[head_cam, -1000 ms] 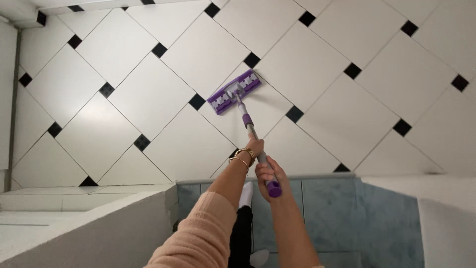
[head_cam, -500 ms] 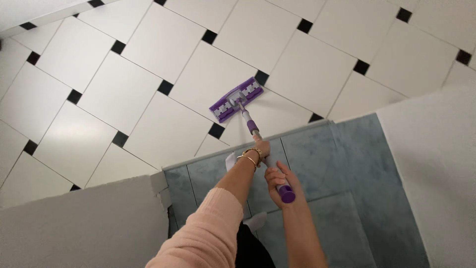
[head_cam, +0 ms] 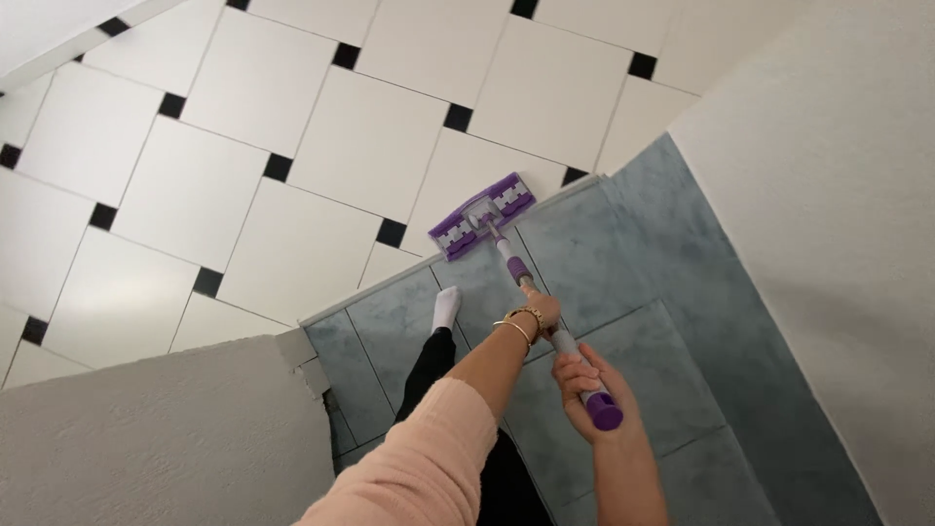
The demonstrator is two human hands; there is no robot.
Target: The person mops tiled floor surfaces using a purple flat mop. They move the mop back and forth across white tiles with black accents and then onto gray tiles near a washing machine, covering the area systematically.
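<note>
A flat floor mop with a purple head (head_cam: pixel 484 216) rests at the seam between the white tiles and the blue-grey tiles. Its grey pole (head_cam: pixel 510 265) with purple bands runs down toward me. My left hand (head_cam: pixel 541 310), wearing gold bracelets and a pink sleeve, grips the pole midway. My right hand (head_cam: pixel 587 388) is closed around the purple end grip (head_cam: pixel 605 413) lower down.
The white floor tiles (head_cam: pixel 365 136) carry small black diamond insets. Blue-grey tiles (head_cam: pixel 633 273) lie under me. A grey wall (head_cam: pixel 166 438) stands at lower left, a pale wall (head_cam: pixel 838 195) at right. My leg in black with a white sock (head_cam: pixel 447 308) stands on the blue tiles.
The mop head has been drawn back from the white tiles to the edge of the blue-grey tiles. Both hands moved toward me and right, still gripping the pole. The view swung left.
</note>
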